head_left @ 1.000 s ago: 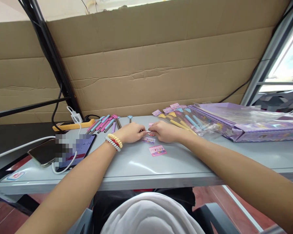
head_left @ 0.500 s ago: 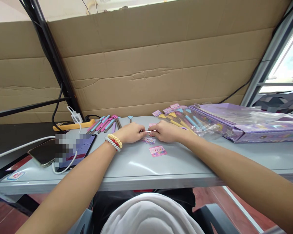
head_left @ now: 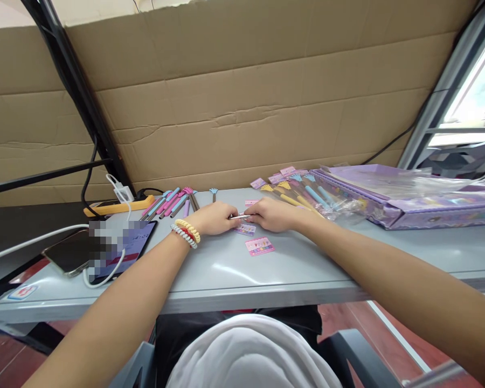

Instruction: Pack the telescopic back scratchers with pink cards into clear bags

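Note:
A thin silvery rod (head_left: 240, 216), which looks like the shaft of a back scratcher, spans the small gap between my hands. My left hand (head_left: 216, 219), with coiled bands at its wrist, pinches the rod's left end. The other end is in the closed fingers of my right hand (head_left: 274, 214), which hides the rest. Just below the hands lie a small purple card (head_left: 246, 229) and a pink printed card (head_left: 260, 246). Another pink card (head_left: 251, 203) shows partly behind them. A blue hand-shaped scratcher head (head_left: 213, 192) lies beyond my left hand.
Pink and blue back scratchers (head_left: 172, 202) are piled at left. Bagged yellow and blue ones (head_left: 315, 194) lie beside a purple box (head_left: 420, 218) at right. A phone (head_left: 67, 256), a tablet (head_left: 139, 240) and a white cable (head_left: 123, 261) occupy the left. Cardboard (head_left: 246, 102) stands behind.
The camera view has shifted slightly. More of the rod shows between my fingers, and my hands stay in nearly the same place on the table.

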`<state>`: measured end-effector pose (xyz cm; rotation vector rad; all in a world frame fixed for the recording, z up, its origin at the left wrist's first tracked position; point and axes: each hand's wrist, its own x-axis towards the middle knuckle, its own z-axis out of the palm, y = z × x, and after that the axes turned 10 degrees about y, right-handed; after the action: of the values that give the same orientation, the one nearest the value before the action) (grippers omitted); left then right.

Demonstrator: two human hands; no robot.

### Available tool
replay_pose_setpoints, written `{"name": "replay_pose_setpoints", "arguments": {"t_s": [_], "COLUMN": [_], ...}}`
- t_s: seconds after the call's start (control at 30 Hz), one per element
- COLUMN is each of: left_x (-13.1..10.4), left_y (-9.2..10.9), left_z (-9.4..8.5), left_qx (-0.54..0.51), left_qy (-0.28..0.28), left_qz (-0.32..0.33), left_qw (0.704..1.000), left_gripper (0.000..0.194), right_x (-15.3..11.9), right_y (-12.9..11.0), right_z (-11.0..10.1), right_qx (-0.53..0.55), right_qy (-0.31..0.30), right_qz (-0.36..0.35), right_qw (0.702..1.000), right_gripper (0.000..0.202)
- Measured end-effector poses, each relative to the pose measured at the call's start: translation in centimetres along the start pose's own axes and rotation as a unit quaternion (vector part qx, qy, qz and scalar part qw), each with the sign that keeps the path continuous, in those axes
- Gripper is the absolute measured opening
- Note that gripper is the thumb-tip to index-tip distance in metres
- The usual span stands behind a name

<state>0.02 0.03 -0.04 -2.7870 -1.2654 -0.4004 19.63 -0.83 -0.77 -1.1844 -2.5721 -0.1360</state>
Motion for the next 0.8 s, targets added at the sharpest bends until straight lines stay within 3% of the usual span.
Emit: {"name": "replay_pose_setpoints", "arguments": {"t_s": [0.27,0.53,0.8], "left_x": [-0.1,0.0,0.0], "left_y": [0.2,-0.2,0.1], "left_z": [-0.2,0.1,0.0], "left_qx": [0.003,0.003,0.007], "left_qy": [0.006,0.010,-0.003], "left_qz": [0.018,0.019,0.014], "left_qw": [1.000,1.000,1.000], "left_gripper": [0.038,0.037,0.035], "right_x": [-0.4,-0.3,0.2], "right_y": [-0.3,0.2,0.4], "right_z": [-0.7,-0.1,0.4], "right_qx": [0.001,-0.009,0.013], "right_qy": [-0.001,0.033,0.021], "right_qz": [0.006,-0.016,-0.038], "right_qw": [1.000,0.999,0.999], "right_gripper": [0.027,0.027,0.023]}}
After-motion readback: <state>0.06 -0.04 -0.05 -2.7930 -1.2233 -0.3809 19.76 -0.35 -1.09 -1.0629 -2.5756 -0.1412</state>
